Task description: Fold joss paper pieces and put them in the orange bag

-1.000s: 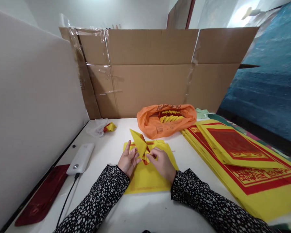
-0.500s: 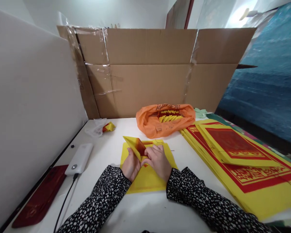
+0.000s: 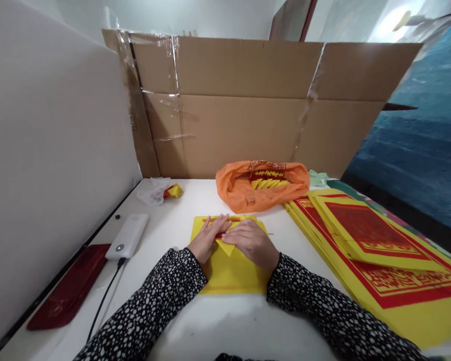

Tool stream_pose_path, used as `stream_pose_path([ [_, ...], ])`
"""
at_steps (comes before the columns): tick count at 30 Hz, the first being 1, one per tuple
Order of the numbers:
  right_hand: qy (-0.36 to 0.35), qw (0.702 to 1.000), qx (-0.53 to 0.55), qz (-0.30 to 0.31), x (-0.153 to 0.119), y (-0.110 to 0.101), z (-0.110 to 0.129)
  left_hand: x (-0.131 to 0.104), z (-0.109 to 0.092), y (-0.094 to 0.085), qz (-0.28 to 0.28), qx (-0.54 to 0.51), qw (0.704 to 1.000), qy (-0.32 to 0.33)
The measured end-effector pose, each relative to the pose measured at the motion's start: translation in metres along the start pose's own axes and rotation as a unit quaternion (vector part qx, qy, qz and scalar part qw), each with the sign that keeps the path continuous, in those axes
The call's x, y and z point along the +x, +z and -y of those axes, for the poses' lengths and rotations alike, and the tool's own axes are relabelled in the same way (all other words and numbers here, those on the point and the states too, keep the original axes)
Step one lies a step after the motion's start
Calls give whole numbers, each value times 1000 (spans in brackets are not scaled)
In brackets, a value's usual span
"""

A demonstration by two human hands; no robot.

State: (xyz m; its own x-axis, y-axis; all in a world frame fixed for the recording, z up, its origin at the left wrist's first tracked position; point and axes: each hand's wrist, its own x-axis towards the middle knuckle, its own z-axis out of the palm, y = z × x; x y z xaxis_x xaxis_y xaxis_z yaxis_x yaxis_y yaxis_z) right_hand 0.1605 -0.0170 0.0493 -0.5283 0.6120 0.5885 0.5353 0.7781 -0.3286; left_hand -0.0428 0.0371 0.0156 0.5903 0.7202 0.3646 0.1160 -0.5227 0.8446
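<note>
Both hands rest on a folded yellow and red paper (image 3: 226, 246) that lies on yellow sheets (image 3: 229, 276) on the white table. My left hand (image 3: 207, 239) lies flat on the paper's left part, fingers stretched out. My right hand (image 3: 250, 240) presses on its right part with the fingers extended side by side. A pointed yellow flap shows between the hands; the rest of the folded paper is mostly covered by them.
An orange bag (image 3: 244, 193) of folded papers sits behind. Stacks of red-printed yellow paper (image 3: 409, 296) lie right. At left are a white power bank (image 3: 130, 235) with a cable, a dark red pouch (image 3: 69, 288) and a clear bag (image 3: 154, 192). Cardboard (image 3: 240, 125) stands behind.
The folded paper, raised and partly open before, now lies flat under both hands. My left hand has turned from holding its side to lying on top. The view has shifted slightly.
</note>
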Motion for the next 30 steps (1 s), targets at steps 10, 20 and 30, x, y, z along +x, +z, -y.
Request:
stream_pose_path([
  [10, -38, 987, 26, 151, -52, 17, -8, -21, 29, 4, 24, -9, 999, -29],
  [20, 282, 932, 225, 35, -21, 29, -7, -14, 21, -7, 98, -107, 988, -51],
  [30, 164, 985, -46, 27, -25, 35, 23, 2, 11, -13, -41, 8, 992, -121],
])
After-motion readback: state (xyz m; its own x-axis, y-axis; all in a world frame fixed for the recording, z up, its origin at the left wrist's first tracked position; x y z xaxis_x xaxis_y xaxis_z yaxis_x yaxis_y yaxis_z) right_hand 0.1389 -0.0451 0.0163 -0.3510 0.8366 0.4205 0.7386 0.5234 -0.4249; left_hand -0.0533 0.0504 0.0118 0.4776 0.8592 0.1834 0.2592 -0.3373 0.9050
